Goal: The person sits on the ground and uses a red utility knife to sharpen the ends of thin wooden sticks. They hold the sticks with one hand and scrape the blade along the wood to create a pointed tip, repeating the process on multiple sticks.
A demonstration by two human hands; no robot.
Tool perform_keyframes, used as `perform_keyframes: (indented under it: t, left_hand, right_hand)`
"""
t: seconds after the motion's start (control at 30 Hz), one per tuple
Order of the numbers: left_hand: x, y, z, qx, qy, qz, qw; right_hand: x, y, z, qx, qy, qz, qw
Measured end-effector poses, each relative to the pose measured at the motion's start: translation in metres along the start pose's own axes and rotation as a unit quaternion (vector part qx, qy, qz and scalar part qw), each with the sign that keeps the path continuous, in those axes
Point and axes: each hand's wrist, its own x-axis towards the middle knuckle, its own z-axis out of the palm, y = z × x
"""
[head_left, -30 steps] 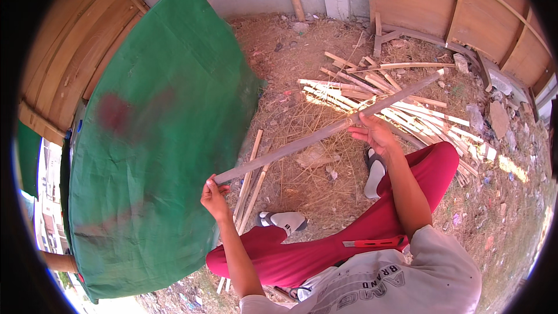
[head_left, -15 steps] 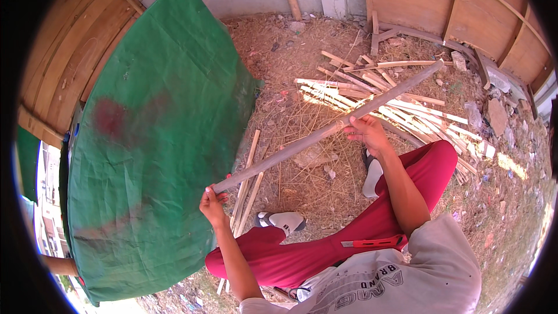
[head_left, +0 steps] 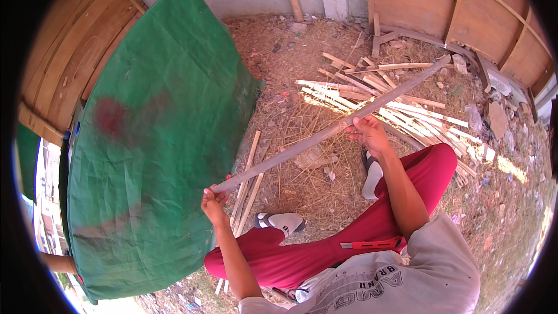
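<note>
Bamboo strip (head_left: 331,131) | L hand (head_left: 214,204) grips end, R hand (head_left: 367,131) mid | tarp (head_left: 157,139) maybe touching

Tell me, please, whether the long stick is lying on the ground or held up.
Held up. The stick slants above the ground, its near end in the left hand, its middle gripped by the right hand.

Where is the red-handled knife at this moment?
In the head view, the red-handled knife lies on the red trousers across the person's lap, lower centre-right, just below the right forearm.
</note>
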Motion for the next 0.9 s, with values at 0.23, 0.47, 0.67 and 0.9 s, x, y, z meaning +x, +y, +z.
perform_keyframes:
  t: [0.23, 0.47, 0.67, 0.9]
  left_hand:
    - [-0.061, 0.069, 0.066, 0.41, 0.138, 0.433, 0.791]
    - [-0.112, 0.072, 0.099, 0.224, -0.162, 0.252, 0.928]
    - [-0.118, 0.065, 0.153, -0.309, -0.219, 0.049, 0.924]
    - [-0.093, 0.111, 0.18, -0.538, -0.141, 0.056, 0.829]
  right_hand:
    - [0.002, 0.005, -0.006, 0.002, -0.053, -0.026, 0.998]
    - [-0.001, 0.011, 0.003, 0.078, -0.045, -0.028, 0.996]
    - [-0.009, 0.032, 0.01, 0.107, -0.052, 0.044, 0.992]
    - [-0.031, 0.014, 0.026, 0.031, -0.147, 0.15, 0.977]
